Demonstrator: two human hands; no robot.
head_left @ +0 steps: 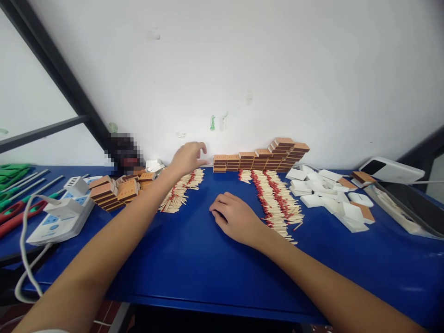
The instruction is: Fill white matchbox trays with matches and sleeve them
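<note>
My left hand (189, 157) reaches far across the blue table (194, 259) toward the wall, fingers curled in a pinch beside the left end of the stacked brown matchboxes (260, 159); what it holds, if anything, is hidden. Under that wrist lies a heap of red-tipped matches (178, 194). My right hand (234, 217) rests on the table with fingers curled under, just left of a long heap of matches (277, 201). Nothing shows in it.
A loose pile of brown matchboxes (118, 189) lies at the left, beside a white power strip (62, 215) with cable. White inner trays (329, 196) are scattered at the right. A white power bank (391, 170) and a dark tray (412, 203) sit far right. Green and red tools (14, 203) lie far left.
</note>
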